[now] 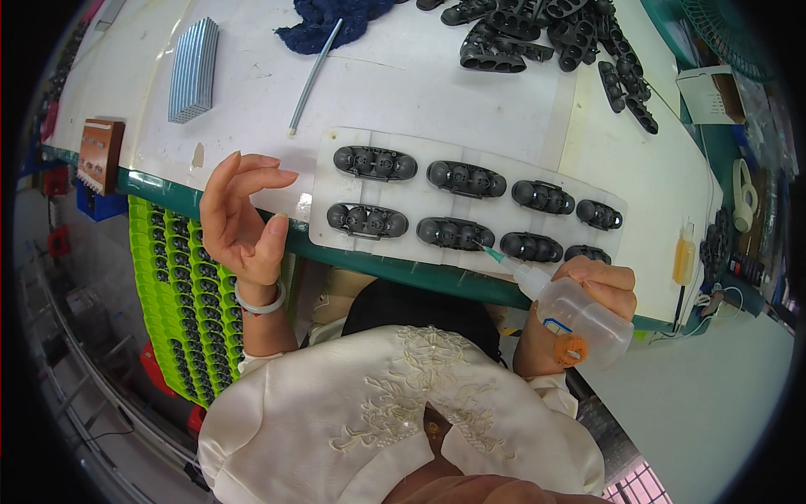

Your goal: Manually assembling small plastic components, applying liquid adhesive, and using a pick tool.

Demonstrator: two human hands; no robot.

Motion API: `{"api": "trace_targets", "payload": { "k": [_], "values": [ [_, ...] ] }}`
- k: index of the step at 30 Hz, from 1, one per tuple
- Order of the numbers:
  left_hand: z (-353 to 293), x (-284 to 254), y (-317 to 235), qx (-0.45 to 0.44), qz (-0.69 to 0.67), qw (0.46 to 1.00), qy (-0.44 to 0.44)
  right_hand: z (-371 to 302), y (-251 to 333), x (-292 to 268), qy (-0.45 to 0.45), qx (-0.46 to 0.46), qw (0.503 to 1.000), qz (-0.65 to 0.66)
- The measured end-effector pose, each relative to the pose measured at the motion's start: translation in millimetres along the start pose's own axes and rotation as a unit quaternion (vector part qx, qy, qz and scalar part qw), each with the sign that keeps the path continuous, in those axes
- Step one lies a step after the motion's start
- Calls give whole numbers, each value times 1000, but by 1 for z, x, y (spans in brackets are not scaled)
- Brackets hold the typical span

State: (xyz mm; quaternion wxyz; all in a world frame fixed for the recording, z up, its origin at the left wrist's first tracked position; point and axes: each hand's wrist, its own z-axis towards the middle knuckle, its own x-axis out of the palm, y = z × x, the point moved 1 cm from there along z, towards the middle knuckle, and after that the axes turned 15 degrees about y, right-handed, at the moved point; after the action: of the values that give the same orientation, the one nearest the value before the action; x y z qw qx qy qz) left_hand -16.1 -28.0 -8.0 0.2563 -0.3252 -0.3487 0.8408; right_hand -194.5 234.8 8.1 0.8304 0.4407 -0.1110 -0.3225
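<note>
Surface (403, 76) white, green-edged. Green trays (180, 294) stacked below left edge. Clear fixture plate (323, 181) at front edge, black parts (453, 231) in two rows. Loose black parts pile (546, 34) at far side. Right hand (600, 290) clamped on squeeze bottle (579, 315), needle tip (487, 249) at front-row part. Left hand (243, 218) raised beside plate, fingers apart, holding nothing.
</note>
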Motion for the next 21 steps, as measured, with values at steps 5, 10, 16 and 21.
{"api": "trace_targets", "payload": {
  "k": [5,10,16,21],
  "values": [
    [2,2,0,-1,-4,1000,4,9,-2,2,-119,-34,985,-117],
    [0,-1,-1,-10,6,1000,9,3,1,-22,-168,-38,969,-175],
    [1,-1,-1,-20,26,999,3,-13,-12,-43,-66,-128,982,-124],
    [1,1,-1,-18,31,999,15,-14,-12,-44,-62,-125,985,-99]
  ]
}}
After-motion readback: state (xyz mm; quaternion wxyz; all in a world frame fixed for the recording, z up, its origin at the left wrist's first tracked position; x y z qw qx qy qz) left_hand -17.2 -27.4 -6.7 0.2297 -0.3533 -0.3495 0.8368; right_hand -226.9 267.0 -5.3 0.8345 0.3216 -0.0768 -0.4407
